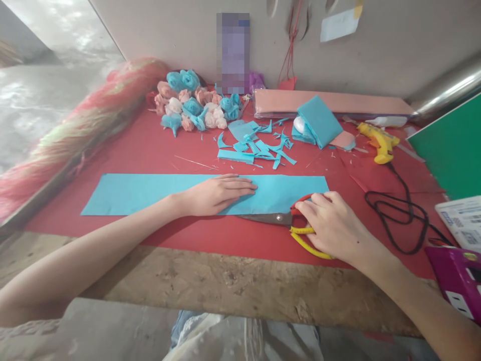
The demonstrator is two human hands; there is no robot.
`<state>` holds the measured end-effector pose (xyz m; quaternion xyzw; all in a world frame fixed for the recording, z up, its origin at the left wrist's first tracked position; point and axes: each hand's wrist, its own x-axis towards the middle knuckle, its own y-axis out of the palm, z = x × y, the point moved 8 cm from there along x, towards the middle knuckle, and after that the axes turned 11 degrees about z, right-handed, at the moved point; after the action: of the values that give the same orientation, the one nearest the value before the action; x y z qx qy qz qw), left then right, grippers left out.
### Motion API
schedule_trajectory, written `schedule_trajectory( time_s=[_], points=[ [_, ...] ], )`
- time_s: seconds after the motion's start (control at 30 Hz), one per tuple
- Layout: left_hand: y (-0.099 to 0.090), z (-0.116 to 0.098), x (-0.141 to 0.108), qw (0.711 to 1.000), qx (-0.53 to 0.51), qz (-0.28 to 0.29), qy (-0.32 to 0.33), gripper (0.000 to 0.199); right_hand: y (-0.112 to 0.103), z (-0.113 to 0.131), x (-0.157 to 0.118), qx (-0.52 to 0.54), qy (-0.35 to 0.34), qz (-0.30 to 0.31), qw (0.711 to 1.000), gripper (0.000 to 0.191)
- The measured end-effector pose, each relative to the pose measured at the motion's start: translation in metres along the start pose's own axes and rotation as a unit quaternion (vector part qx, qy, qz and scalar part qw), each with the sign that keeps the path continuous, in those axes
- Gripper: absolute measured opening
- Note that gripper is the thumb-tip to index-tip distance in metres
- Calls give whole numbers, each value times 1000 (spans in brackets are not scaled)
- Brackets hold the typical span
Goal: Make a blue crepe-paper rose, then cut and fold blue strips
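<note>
A long strip of blue crepe-like paper (150, 193) lies flat across the red tabletop. My left hand (221, 193) rests flat on its middle, fingers stretched toward the right. In my right hand (330, 220) is a pair of scissors (272, 218) with one red and one yellow handle, held at the strip's near right part. Their dark blades point left along the near edge of the paper and look nearly closed; I cannot tell whether paper lies between them.
Blue scraps (259, 145) lie beyond the strip. Paper roses (193, 108) are heaped at the back left, beside a bundle of pink netting (93, 105). A folded blue packet (319, 123), a yellow glue gun (379, 143) with black cord and a purple power strip (453, 276) are on the right.
</note>
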<state>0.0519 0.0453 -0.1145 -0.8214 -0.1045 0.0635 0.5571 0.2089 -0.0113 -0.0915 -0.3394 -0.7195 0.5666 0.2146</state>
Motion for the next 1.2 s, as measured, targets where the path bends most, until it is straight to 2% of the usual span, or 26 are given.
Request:
schedule_trajectory(
  time_s=[0.57,0.77,0.87,1.2],
  points=[
    [0,0,0,1000,11,1,-7,41,-2,-2,-5,-4,-66,-23,998,31],
    [-1,0,0,1000,1,-5,-3,42,1,1,-7,-8,-22,0,1000,24],
    [-1,0,0,1000,-3,-9,-6,41,0,3,-8,-1,-4,-5,1000,27],
    [-2,0,0,1000,-5,-11,-5,41,-5,5,-8,-7,12,-13,1000,28]
  ],
)
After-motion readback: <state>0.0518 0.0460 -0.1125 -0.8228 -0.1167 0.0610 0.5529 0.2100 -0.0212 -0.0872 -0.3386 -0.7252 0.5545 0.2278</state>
